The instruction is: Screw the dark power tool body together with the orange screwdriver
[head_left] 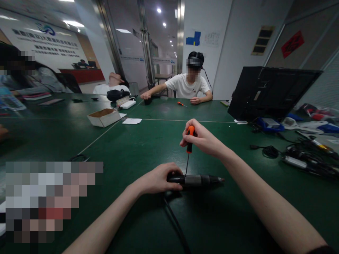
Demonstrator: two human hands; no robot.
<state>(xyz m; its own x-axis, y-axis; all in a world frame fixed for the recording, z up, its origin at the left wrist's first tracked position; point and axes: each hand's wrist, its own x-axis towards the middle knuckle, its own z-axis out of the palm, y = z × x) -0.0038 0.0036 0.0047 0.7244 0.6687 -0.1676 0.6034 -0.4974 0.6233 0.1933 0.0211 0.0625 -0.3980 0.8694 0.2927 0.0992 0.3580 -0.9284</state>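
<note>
Left hand (158,178) grips black tool (193,180) | right hand (199,135) grips screwdriver (189,147) (exact contact unclear) | cable (176,222) cropped below

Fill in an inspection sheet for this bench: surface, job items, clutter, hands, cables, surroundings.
Surface: green table, with pale lines running across it.
Job items: black pen-shaped tool with a grey band, lying on its side; orange-and-black screwdriver, near upright, tip appearing to meet the tool by the band.
Clutter: open box, paper slip, second screwdriver at the far side, monitor with its back showing.
Hands: left hand grips the tool's rear; right hand grips the screwdriver handle.
Cables: black cable runs nearward from below the left hand, join hidden; coiled cable at right.
Surroundings: seated person opposite wearing a headset; glass doors behind.
</note>
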